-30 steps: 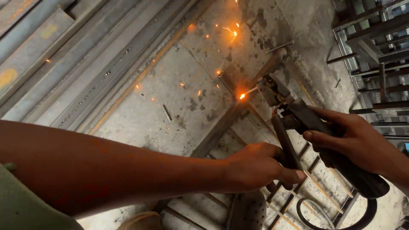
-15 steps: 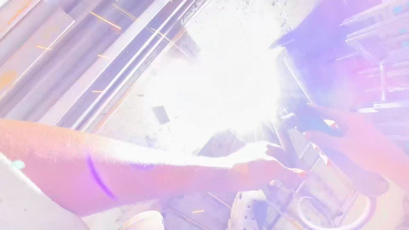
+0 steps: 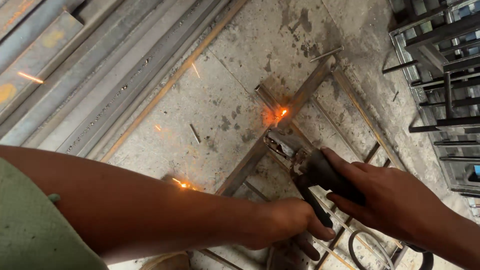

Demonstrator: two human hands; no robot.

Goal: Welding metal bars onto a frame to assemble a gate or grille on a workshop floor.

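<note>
Head view shows your right hand [image 3: 395,200] at about four o'clock, fingers clenched around the black-handled welding electrode holder [image 3: 320,170], whose rusty metal clamp end points up toward eleven o'clock. Just beyond that clamp, near the centre of the picture, a small orange spot glows on the joint [image 3: 283,112] where two rusty flat steel bars of the grid frame [image 3: 305,95] meet on the grey concrete floor [image 3: 220,115]. Your left hand [image 3: 287,222] sits at six o'clock, fingers closed on the lower part of the holder's handle or something just beneath it; the pictures do not let you tell which. A dark cable loop [image 3: 360,247] lies just below your right hand.

Loose sparks lie scattered on the floor at about seven o'clock and nine o'clock, one ember [image 3: 182,185] close to your bare left forearm [image 3: 125,205]. Judging from this, your main risk is a burn: both hands are ungloved and the forearm lies right across the spark path. The joint is probably very hot, so brushing it with either hand would hurt. Your left fingers also rest near the frame bars, and a slip of the clamp could bring live metal against skin. Long grey steel sections [image 3: 75,75] are stacked at ten o'clock, and a dark metal rack [image 3: 440,75] stands at two o'clock.
</note>
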